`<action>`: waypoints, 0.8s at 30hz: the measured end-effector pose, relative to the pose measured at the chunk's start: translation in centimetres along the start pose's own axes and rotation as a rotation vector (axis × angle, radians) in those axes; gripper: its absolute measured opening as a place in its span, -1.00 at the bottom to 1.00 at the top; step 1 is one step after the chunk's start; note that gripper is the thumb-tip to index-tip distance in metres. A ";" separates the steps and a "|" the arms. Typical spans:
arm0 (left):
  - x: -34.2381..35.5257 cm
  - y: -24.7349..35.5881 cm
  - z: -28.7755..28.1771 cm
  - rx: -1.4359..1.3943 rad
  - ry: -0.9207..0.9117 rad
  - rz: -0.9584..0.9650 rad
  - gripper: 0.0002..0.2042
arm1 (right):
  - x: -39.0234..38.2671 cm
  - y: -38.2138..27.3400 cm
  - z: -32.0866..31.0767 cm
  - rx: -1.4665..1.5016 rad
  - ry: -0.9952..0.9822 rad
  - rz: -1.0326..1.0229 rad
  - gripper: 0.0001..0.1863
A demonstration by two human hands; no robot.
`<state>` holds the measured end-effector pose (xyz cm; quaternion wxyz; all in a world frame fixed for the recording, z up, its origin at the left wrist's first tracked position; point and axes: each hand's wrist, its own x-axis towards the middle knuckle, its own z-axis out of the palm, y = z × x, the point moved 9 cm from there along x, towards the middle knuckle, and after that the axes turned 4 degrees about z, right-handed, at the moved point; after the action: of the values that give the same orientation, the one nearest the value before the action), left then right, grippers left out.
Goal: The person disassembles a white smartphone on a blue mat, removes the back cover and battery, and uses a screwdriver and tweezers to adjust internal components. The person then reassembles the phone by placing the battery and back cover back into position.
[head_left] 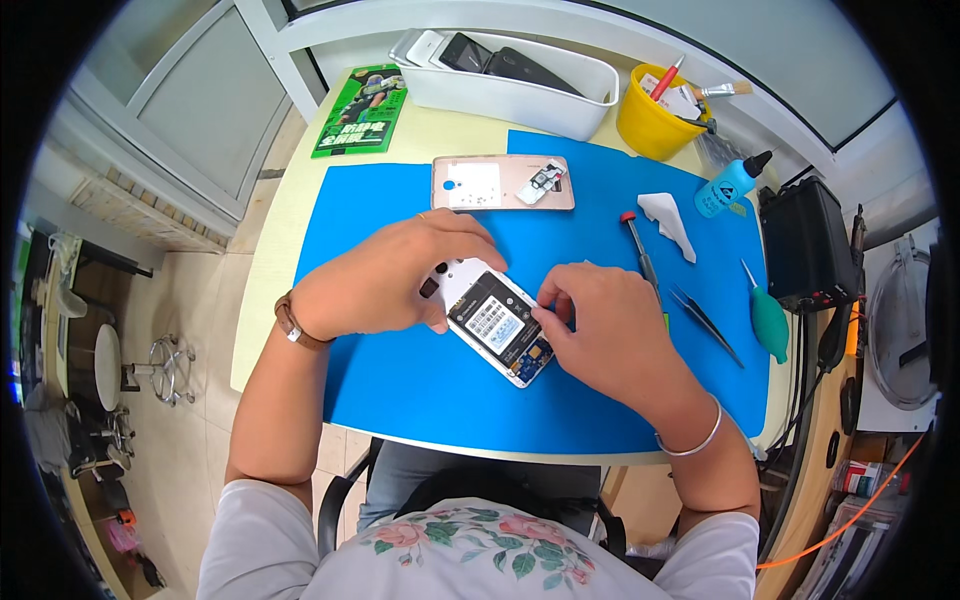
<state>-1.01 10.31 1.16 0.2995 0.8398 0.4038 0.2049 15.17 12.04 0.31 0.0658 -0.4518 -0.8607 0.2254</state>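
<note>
I take the blue mat [400,390] as my marker; it is smooth, flat and rectangular, lying on a pale tabletop [262,300]. Off its far-left corner lies a glossy green booklet [361,110]. Beyond the mat's far edge stands a long white plastic tub [520,100] with rounded corners, and in it several phones lie stacked, light ones at the left end and dark ones toward the right. To the right of the tub, past the mat's far-right corner, a round yellow cup [645,125] holds a red-handled tool, a brush and other small bits I cannot make out.

On the mat's far strip lies a rose-gold phone back cover [503,182], inner side up, with small metal parts on it. Near the mat's middle my left hand [385,275] curls over the upper end of the opened phone [497,320], thumb and fingers pressed on its white frame. The phone lies slanted, its black battery with a pale label facing up. My right hand [610,330] pinches at the phone's right edge with thumb and forefinger closed together; what is between them I cannot tell.

Toward the mat's right side lie a red-tipped screwdriver [640,250], a crumpled white wipe [668,222], black tweezers [708,322], a teal rubber air blower [768,320] and, just off the edge, a blue squeeze bottle [730,185].
</note>
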 end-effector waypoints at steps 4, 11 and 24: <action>0.1 0.1 0.0 0.026 0.003 -0.021 -0.27 | 0.0 -0.9 0.0 -0.059 0.060 -0.020 -0.90; 0.1 0.2 -0.1 0.050 0.020 -0.024 -0.29 | -1.1 -3.3 -0.8 -0.196 0.345 -0.181 -0.94; 0.1 0.4 0.3 0.031 -0.009 0.008 -0.21 | -0.1 0.7 -1.2 -0.094 -0.120 0.048 -0.83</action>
<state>-0.61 10.11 1.23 0.2877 0.8467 0.4023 0.1960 16.11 12.71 1.02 -0.0127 -0.4607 -0.8615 0.2131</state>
